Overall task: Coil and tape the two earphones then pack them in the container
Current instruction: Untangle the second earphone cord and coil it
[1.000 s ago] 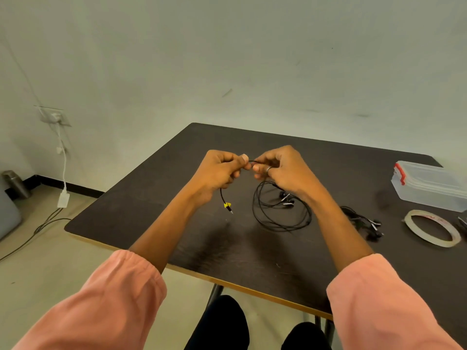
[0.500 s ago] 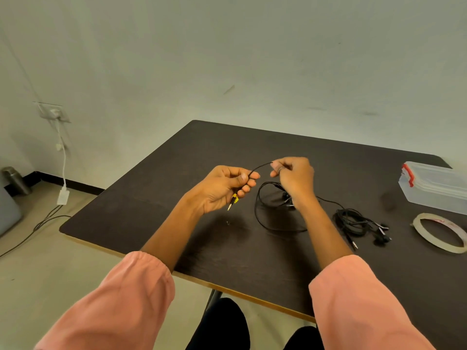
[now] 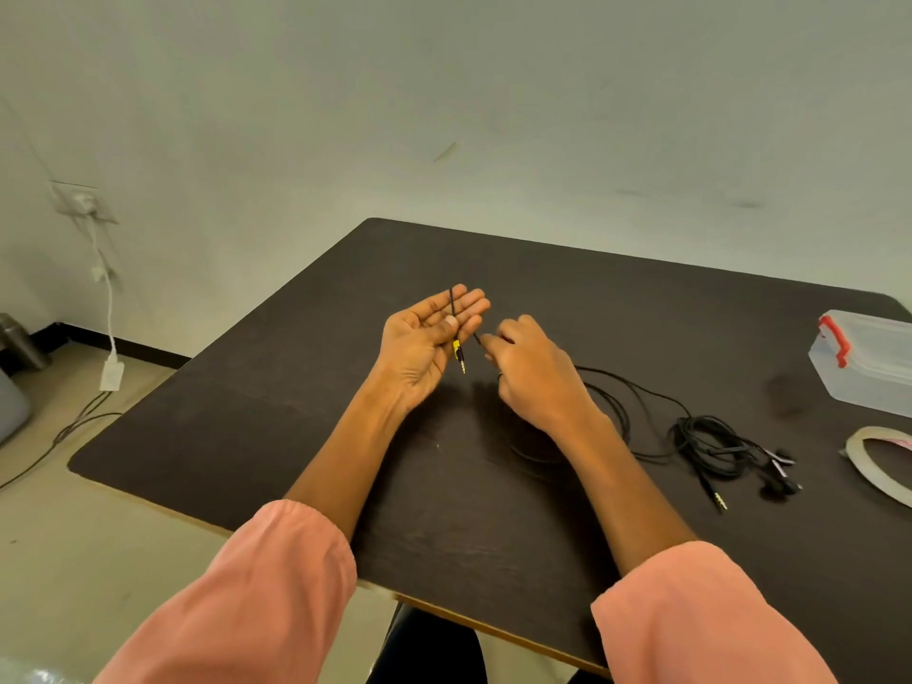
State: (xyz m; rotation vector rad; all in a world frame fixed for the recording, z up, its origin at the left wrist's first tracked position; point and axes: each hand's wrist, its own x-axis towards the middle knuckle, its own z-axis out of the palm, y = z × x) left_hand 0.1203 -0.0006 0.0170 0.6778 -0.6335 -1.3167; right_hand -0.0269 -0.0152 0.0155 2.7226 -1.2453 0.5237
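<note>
My left hand [image 3: 427,343] is held palm up with fingers straight, its thumb pinning the plug end of a black earphone cable [image 3: 623,387] against the palm; the yellow jack [image 3: 459,355] hangs below the thumb. The cable runs up over the fingertips and back down to my right hand [image 3: 533,372], which pinches it just right of the left palm. Loose loops of this cable trail on the table behind my right wrist. A second black earphone [image 3: 715,446] lies bundled on the table to the right, its buds and jack showing.
A clear plastic container [image 3: 868,362] with a red latch stands at the right edge of the dark table [image 3: 296,436]. A tape roll [image 3: 878,461] lies in front of it. The wall is close behind. A charger and cords hang at the far left.
My left hand has opened flat, palm up, with the cable laid over its fingers. My right hand has dropped lower beside it. The view has shifted left.
</note>
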